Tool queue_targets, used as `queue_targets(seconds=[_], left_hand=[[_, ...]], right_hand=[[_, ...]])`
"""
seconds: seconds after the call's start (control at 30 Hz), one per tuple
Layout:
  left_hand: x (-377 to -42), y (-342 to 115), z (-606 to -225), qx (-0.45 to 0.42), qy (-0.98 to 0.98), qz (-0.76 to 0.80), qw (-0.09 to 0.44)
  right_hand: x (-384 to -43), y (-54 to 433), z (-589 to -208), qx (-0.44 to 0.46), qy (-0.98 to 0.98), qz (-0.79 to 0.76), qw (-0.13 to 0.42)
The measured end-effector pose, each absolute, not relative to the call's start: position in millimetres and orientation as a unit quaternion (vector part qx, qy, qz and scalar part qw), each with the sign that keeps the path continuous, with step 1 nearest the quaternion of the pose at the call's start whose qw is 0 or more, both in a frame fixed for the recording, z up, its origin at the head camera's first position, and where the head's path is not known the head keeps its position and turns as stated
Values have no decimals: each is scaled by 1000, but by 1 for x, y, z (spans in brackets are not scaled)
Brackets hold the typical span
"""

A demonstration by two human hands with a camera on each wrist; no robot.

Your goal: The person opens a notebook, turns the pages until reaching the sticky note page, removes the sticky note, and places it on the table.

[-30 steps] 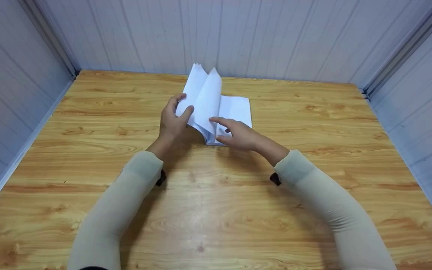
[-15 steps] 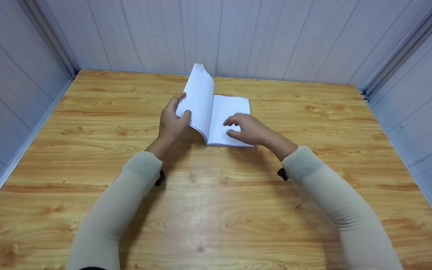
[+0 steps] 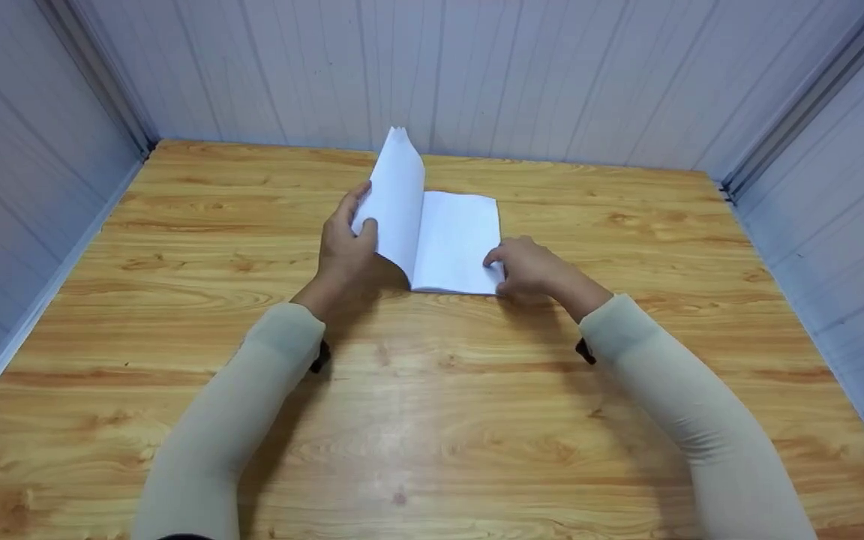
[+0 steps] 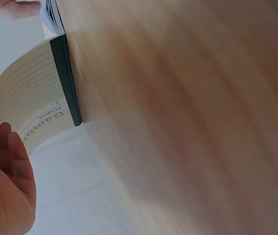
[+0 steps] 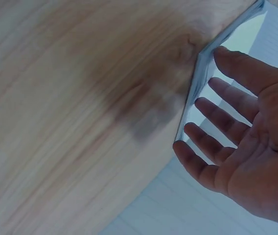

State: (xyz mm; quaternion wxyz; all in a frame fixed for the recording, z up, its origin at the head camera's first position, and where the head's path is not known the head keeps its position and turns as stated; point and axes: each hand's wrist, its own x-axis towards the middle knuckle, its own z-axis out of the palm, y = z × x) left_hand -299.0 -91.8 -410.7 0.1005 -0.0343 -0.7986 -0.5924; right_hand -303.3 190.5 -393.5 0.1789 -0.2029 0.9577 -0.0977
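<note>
A white-paged notebook [image 3: 456, 240] lies open toward the back of the table. My left hand [image 3: 345, 238] holds its left half raised and tilted, thumb on the pages and fingers behind. In the left wrist view, the lined cream cover [image 4: 29, 90] bends outward, with printed lettering and a dark green spine [image 4: 66, 81]. My right hand [image 3: 531, 267] is at the right edge of the flat half, near its lower corner. The right wrist view has the fingers [image 5: 227, 120] spread and loosely bent along the page edges, the thumb near the corner.
The wood-grain table [image 3: 402, 420] extends around the notebook on all sides. Pale panelled walls [image 3: 477, 75] stand behind the table and at both sides. Dark wrist devices [image 3: 586, 350] show at the cuffs of the light sleeves.
A turned page has gone over to the right, so the right half lies flat. My right hand has moved right, from mid-book to the right edge. The left hand keeps its hold.
</note>
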Motion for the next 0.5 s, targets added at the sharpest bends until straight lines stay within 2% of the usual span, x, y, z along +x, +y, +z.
queue_targets(seconds=[0.5], left_hand=[[-298,-93,-410,-28,-813,-573,97]], right_hand=[[-307,192,-400,-191,969,-84,134]])
